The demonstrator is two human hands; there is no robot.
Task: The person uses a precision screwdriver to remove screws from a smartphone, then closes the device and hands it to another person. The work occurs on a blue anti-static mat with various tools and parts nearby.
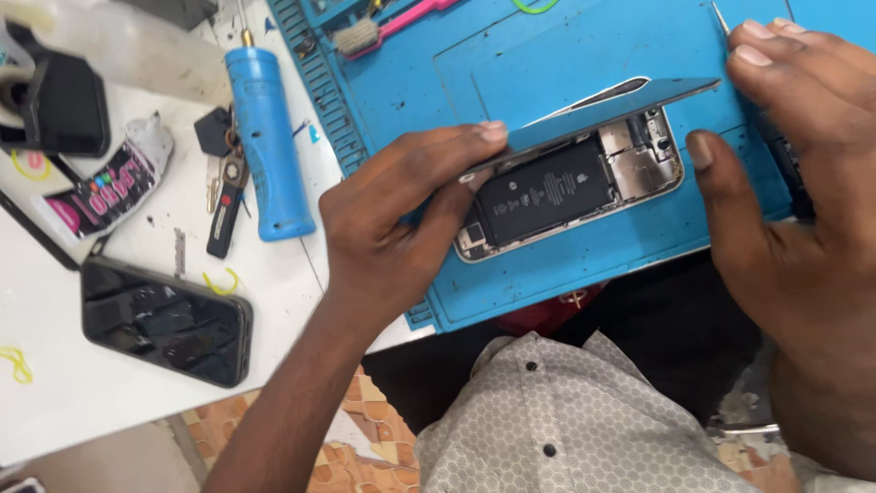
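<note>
An opened phone body (pixel 566 187) lies on a blue repair mat (pixel 547 55), its black battery and metal shields exposed. The screen panel (pixel 602 114) is lifted at an angle above the body, hinged open. My left hand (pixel 392 210) grips the panel's left end, fingertips on its edge. My right hand (pixel 794 155) holds the panel's right end, thumb near the phone's right edge, and a thin metal tool (pixel 721 18) sticks up between its fingers.
A blue cylindrical power tool (pixel 267 141) lies at the mat's left edge. On the white table sit a black phone (pixel 164 319), keys (pixel 224 183), a crumpled tube (pixel 114 187) and a black device (pixel 64 100). A pink brush (pixel 383 27) rests at the mat's top.
</note>
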